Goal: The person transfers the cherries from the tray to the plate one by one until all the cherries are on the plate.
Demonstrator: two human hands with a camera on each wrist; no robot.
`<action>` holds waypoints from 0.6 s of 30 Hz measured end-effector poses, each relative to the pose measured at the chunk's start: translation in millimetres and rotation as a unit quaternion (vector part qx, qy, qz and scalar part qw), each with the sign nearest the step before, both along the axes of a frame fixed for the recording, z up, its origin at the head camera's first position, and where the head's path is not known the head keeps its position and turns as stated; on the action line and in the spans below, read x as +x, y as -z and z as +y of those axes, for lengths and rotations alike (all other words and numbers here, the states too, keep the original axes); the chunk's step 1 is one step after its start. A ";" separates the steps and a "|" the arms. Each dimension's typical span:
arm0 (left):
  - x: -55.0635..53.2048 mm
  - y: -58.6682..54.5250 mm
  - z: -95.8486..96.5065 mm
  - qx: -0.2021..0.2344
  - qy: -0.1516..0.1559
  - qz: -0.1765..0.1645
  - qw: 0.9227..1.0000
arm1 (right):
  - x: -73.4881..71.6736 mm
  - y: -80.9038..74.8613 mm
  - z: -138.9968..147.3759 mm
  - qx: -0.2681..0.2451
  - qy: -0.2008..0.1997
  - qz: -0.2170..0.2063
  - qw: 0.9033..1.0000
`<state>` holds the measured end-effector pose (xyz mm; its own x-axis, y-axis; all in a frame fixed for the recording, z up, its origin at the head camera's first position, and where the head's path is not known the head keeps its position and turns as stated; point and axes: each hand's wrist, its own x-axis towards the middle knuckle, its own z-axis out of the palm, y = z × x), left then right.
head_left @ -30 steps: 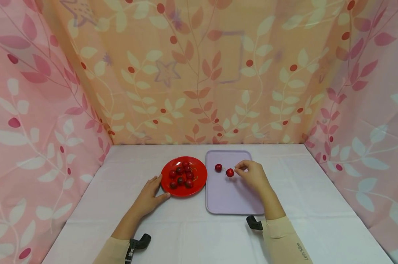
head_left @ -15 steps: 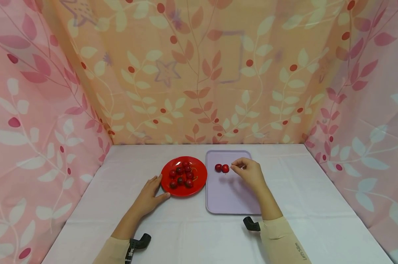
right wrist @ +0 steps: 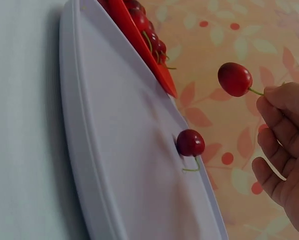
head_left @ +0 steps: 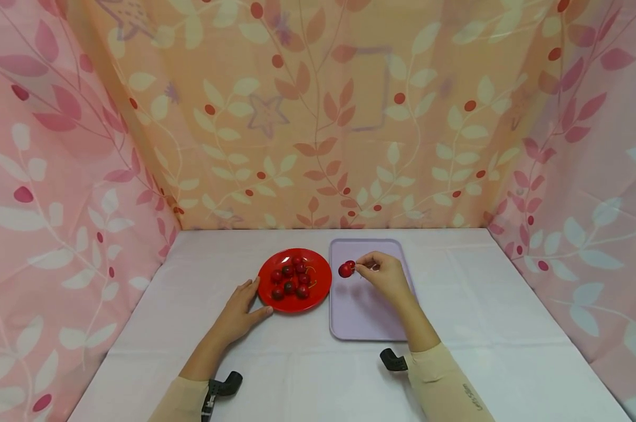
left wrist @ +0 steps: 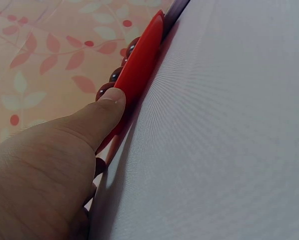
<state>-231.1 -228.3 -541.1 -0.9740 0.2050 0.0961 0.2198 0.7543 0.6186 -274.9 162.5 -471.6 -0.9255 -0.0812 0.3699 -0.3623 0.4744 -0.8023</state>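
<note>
A red plate [head_left: 294,305] carries several dark red cherries [head_left: 303,291], some with green stems. At its left edge my left hand [head_left: 238,313] rests with fingers spread and thumb touching the rim; in the left wrist view the thumb [left wrist: 112,102] lies against the plate's side. My right hand [head_left: 386,278] pinches a cherry [right wrist: 235,79] by its stem between thumb and forefinger, holding it above the lilac tray [head_left: 367,322]. Another cherry [right wrist: 191,143], stem down, lies on that tray. In the head view the held cherry partly covers it.
The plate stands directly left of the tray, its rim close to the tray's edge. White cloth [head_left: 296,375] covers the table. Patterned curtains [head_left: 318,117] rise behind and on both sides. A black wrist camera [head_left: 394,360] sticks out from the right sleeve.
My right hand has moved left across the tray with the held cherry, which now overlaps the lying cherry in the head view. The left hand has stayed at the plate.
</note>
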 end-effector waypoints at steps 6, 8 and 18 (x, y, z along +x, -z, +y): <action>0.5 0.1 0.2 0.005 0.000 0.005 1.000 | -1.4 1.2 -12.6 -0.009 -0.017 -0.016 1.000; 0.9 0.1 0.1 0.007 -0.001 0.002 1.000 | -2.1 1.6 -16.5 -0.012 -0.024 -0.019 0.999; 0.9 0.0 0.3 0.010 0.000 0.003 1.000 | -4.0 3.1 -36.3 -0.014 -0.057 -0.035 0.998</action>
<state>-230.2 -228.1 -541.2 -0.9733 0.2034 0.1067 0.2243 0.7418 0.6320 -278.9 126.2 -474.7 -0.9349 -0.1772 0.3074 -0.3541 0.4111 -0.8400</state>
